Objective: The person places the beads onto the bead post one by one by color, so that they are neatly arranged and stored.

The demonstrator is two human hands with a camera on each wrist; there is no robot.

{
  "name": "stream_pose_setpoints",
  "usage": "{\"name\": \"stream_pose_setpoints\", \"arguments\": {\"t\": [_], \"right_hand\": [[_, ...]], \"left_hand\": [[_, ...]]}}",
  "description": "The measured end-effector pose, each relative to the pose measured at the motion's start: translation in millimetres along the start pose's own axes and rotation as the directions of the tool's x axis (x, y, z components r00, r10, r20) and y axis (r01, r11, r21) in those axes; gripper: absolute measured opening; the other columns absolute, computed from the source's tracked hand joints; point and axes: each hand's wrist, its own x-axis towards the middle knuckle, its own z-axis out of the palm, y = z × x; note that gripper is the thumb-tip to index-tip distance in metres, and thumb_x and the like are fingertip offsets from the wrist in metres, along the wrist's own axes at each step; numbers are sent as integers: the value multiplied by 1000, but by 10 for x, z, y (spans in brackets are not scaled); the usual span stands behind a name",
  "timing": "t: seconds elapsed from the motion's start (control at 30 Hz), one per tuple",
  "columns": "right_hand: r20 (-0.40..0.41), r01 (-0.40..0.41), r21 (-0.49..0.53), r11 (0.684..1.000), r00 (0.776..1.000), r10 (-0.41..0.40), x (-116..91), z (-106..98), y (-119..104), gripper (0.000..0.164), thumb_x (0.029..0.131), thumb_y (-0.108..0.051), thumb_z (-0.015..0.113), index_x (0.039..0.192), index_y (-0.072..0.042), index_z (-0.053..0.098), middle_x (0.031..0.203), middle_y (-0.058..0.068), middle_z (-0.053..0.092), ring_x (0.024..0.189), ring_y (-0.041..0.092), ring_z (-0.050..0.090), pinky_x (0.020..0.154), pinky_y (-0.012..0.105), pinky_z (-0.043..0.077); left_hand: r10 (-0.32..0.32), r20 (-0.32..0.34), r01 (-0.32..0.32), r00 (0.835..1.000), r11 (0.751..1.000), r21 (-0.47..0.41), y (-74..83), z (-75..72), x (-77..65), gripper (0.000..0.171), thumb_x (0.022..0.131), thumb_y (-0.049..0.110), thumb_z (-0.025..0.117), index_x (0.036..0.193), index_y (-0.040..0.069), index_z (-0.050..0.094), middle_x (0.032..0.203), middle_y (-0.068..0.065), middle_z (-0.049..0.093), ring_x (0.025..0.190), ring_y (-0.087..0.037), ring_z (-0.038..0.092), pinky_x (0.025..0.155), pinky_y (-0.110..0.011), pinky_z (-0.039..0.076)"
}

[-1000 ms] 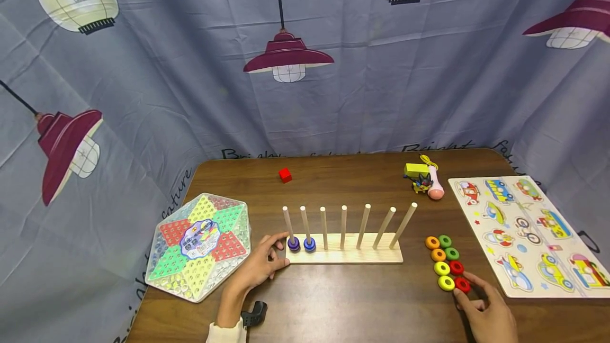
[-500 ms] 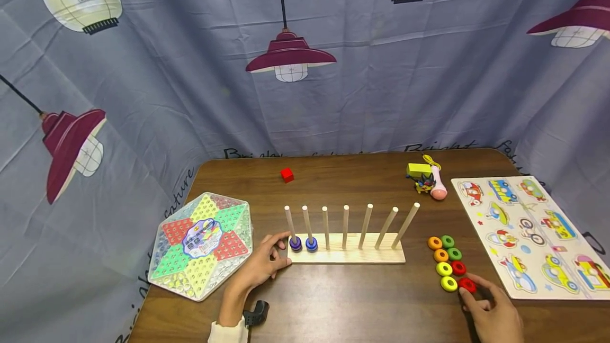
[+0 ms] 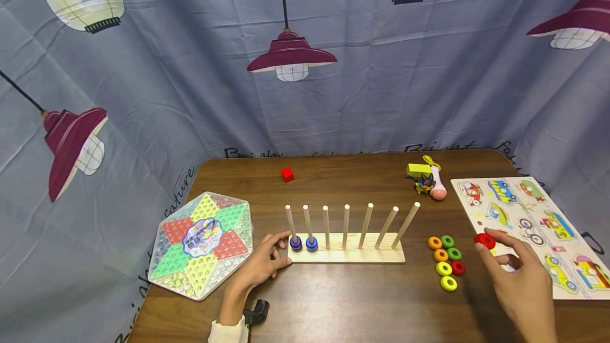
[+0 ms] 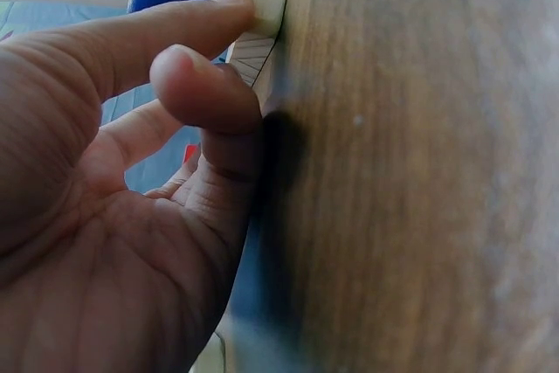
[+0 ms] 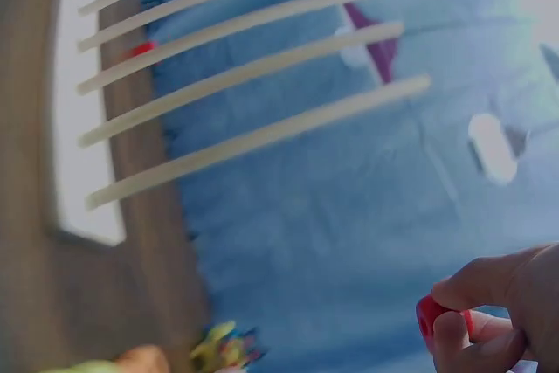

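Pinches a red ring [image 3: 485,241] between thumb and fingertips of the right hand [image 3: 521,274], well to the right of the peg rack [image 3: 333,254] and, in the head view, over the near edge of a picture puzzle board [image 3: 536,242]. Grips the rack's left end with the left hand [image 3: 267,258], thumb at the near corner, index finger at the far corner; other fingers of that hand partly hidden. Shows purple rings [image 3: 296,247] on the rack's leftmost peg, blue rings [image 3: 312,247] on the second, five pegs bare. Lists on the table [image 3: 352,300], to the right of the rack and apart from it: two orange rings [image 3: 440,259], two green rings [image 3: 455,258], two yellow rings [image 3: 448,288], one loose red ring [image 3: 458,272]. Places a hexagonal game board [image 3: 202,237] to the rack's left and a red cube [image 3: 287,175] beyond its left end. Groups a yellow block [image 3: 419,170], a small figurine [image 3: 424,185] and a pink toy [image 3: 438,188] beyond the rack's right end. Includes a lamp-printed curtain [image 3: 305,115] behind the rack, past the table's far edge.
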Motion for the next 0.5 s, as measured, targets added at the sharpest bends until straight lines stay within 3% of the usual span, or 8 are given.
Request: {"name": "stream_pose_setpoints", "arguments": {"t": [0.27, 0.5], "right_hand": [[-21, 220, 87, 972, 976, -219, 239, -18, -594, 42, 81, -17, 77, 122, -22, 66, 101, -12, 53, 66, -9, 53, 44, 16, 34], [-8, 375, 238, 896, 923, -385, 263, 84, -1192, 42, 80, -5, 76, 119, -18, 68, 102, -4, 58, 68, 1, 55, 48, 9, 40]], "left_hand": [[-5, 3, 5, 1000, 1000, -17, -5, 13, -10, 63, 84, 8, 73, 141, 14, 45, 109, -16, 41, 55, -10, 47, 40, -23, 46], [13, -3, -13, 1000, 1000, -16, -4, 6, -8, 62, 84, 8, 73, 139, 15, 46, 109, -17, 41, 57, -10, 47, 40, -23, 46]]}}
